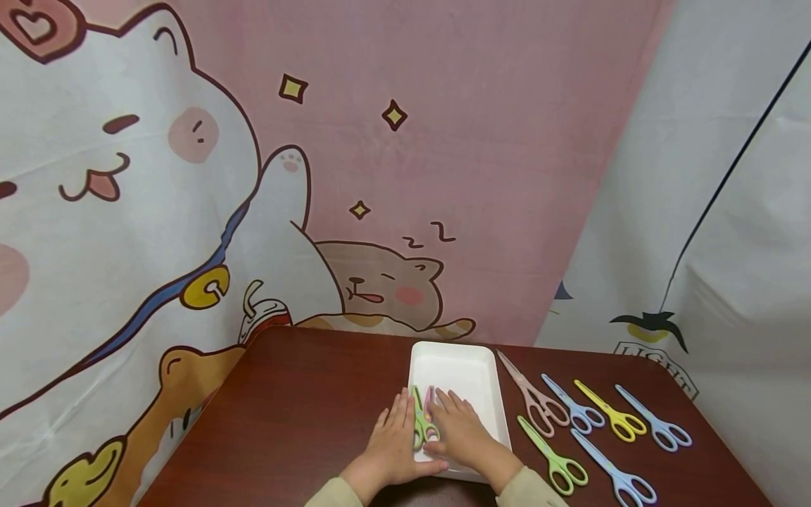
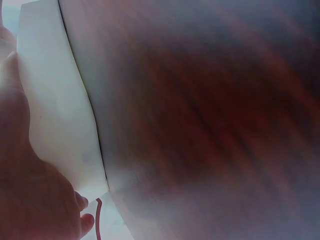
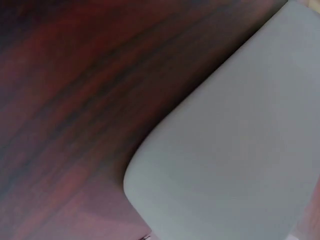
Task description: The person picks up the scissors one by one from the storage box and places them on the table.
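A white tray [image 1: 472, 370] sits on the dark red-brown table, with green scissors [image 1: 419, 422] and pink scissors [image 1: 430, 396] side by side in its left part. Along the tray's left edge, my left hand [image 1: 394, 436] lies beside the green scissors, fingers straight and pointing away from me. My right hand [image 1: 464, 433] reaches over the tray, its extended fingers beside the pink scissors and partly hiding them. The left wrist view catches part of the left hand [image 2: 25, 155] against the tray's side wall [image 2: 65, 110]. In the right wrist view, the tray's outer wall [image 3: 225, 140] fills much of the frame.
Right of the tray lie several scissors: a pinkish-brown pair [image 1: 538, 401], a green pair [image 1: 557, 465], a yellow pair [image 1: 617, 415] and blue ones [image 1: 665, 429]. Bare table [image 1: 304, 415] extends to the left. A cartoon-printed cloth [image 1: 507, 176] hangs behind the table.
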Demonstrator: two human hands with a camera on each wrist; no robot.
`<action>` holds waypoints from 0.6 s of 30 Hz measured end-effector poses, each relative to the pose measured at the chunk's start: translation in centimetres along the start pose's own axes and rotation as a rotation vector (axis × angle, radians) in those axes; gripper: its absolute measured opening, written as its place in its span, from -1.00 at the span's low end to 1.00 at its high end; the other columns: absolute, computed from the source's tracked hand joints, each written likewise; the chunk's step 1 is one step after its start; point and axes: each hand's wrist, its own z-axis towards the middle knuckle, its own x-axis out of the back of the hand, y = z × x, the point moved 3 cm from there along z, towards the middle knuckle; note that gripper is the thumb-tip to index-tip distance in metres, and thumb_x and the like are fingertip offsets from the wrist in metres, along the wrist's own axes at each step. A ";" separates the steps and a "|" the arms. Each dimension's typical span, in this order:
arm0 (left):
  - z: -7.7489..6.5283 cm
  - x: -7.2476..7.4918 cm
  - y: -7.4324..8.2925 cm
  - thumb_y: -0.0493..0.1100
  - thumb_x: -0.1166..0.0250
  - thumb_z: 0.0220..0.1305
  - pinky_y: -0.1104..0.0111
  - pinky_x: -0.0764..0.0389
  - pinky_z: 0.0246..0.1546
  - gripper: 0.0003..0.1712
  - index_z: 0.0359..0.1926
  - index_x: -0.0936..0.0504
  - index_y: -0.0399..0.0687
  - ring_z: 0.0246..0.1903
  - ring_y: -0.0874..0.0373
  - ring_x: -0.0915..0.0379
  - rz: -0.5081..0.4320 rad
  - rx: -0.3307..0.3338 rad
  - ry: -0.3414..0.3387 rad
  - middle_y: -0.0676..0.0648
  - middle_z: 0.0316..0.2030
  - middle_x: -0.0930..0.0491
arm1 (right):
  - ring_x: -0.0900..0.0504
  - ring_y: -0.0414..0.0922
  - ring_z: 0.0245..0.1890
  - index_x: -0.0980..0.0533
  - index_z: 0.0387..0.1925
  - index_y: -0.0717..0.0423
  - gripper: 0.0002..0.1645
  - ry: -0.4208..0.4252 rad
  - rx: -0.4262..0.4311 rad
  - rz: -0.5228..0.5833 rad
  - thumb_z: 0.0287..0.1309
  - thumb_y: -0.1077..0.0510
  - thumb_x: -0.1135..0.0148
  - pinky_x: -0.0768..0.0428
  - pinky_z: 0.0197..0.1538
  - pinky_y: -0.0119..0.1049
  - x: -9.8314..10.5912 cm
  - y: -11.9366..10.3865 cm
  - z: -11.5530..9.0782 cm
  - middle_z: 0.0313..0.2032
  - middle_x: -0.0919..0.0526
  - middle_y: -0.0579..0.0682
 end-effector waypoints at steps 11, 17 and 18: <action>0.3 -0.8 -0.4 0.76 0.04 -0.23 -0.02 -0.11 0.34 0.51 0.44 0.05 -0.33 0.45 -0.11 0.13 0.007 0.015 0.007 -0.30 0.46 0.12 | -0.31 0.35 0.23 -0.46 0.11 0.30 -0.33 0.059 -0.019 0.044 -0.06 0.08 -0.36 -0.26 0.21 0.28 0.7 1.1 -0.1 0.23 -0.37 0.36; 0.3 -0.8 -0.4 0.78 0.09 -0.23 -0.02 -0.12 0.34 0.51 0.44 0.04 -0.32 0.45 -0.10 0.12 0.016 0.014 0.004 -0.30 0.46 0.12 | -0.38 0.34 0.17 -0.44 0.12 0.35 -0.21 0.031 -0.041 0.134 -0.14 -0.01 -0.38 -0.34 0.17 0.24 0.7 0.4 0.3 0.18 -0.39 0.41; 0.2 -0.8 -0.3 0.77 0.10 -0.22 -0.02 -0.12 0.34 0.50 0.44 0.05 -0.32 0.45 -0.09 0.13 0.014 0.016 -0.002 -0.29 0.46 0.12 | -0.40 0.34 0.15 -0.44 0.13 0.35 -0.18 0.030 -0.049 0.133 -0.14 -0.06 -0.39 -0.37 0.15 0.24 0.7 0.1 0.4 0.18 -0.40 0.40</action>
